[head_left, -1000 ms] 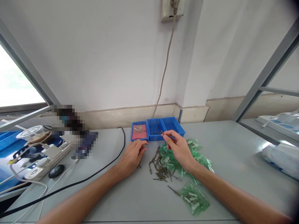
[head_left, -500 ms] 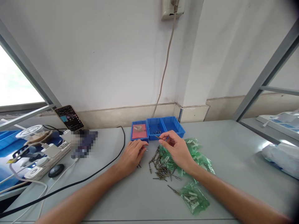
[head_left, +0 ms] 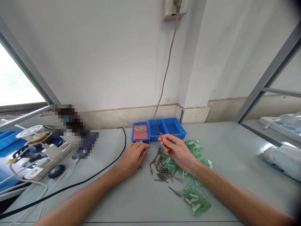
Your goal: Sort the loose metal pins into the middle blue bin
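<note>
A pale wall (head_left: 117, 56) rises behind everything, and a grey table (head_left: 136, 201) spreads beneath both my forearms. A black cable (head_left: 125, 142) curves over the table on my left, near a white power strip (head_left: 56, 158) crowded with plugs.

My left hand (head_left: 133, 157) lies low on the table, palm down with the fingers bent. Ends of metal pins poke out beside and beneath it, but I cannot tell whether it grips any of them. My right hand (head_left: 176, 150) is raised above a heap of green plastic bags (head_left: 205, 161), thumb and fingertips pinched together on a small pin.

Ahead of my hands three blue bins stand side by side. The left bin (head_left: 147, 141) holds a red sheet (head_left: 138, 136) with a small clear bag on it; the middle bin (head_left: 154, 138) has a few metal pins scattered inside; the right bin (head_left: 173, 126) stands against the middle one.

Nearest to me, one green bag (head_left: 195, 201) of pale-labelled pieces lies apart from the heap. Between my hands spreads a loose pile of metal pins (head_left: 163, 172), with a single pin (head_left: 175, 192) just beside that nearest bag.

Smallest is the held pin (head_left: 161, 135), tilted at the middle bin's near edge; whether it is above the rim or in front, I cannot tell.
</note>
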Action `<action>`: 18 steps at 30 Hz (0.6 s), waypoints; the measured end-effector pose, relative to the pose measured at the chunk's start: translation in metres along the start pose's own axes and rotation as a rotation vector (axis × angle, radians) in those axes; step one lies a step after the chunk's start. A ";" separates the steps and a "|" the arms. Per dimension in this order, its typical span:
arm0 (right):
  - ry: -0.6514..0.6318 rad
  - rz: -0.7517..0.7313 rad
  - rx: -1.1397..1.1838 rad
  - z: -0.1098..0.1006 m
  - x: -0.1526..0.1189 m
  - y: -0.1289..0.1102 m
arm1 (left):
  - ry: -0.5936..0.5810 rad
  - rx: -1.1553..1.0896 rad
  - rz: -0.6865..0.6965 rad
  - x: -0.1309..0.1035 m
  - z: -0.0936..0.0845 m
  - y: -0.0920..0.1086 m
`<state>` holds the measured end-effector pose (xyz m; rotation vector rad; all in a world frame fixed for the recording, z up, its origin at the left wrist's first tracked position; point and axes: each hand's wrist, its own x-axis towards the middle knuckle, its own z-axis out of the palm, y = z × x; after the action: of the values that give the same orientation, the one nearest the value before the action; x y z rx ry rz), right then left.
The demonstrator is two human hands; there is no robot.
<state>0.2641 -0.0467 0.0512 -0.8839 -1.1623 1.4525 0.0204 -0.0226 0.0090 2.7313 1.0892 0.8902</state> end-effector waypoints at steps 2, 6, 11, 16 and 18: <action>-0.020 0.039 0.099 0.001 -0.001 -0.001 | 0.000 -0.007 0.001 0.000 0.000 0.000; -0.012 0.035 0.091 0.002 -0.002 -0.002 | -0.009 -0.013 -0.005 0.000 0.000 0.000; 0.103 -0.154 -0.325 -0.001 -0.001 0.000 | 0.006 -0.021 0.008 -0.001 0.001 -0.001; 0.177 -0.403 -0.667 -0.002 -0.003 0.003 | 0.001 -0.020 0.006 -0.001 0.001 -0.001; 0.170 -0.438 -0.733 -0.002 -0.004 0.003 | -0.007 -0.022 0.000 -0.001 0.000 -0.001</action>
<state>0.2662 -0.0505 0.0475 -1.1188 -1.6625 0.5719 0.0196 -0.0227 0.0081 2.7147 1.0715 0.8860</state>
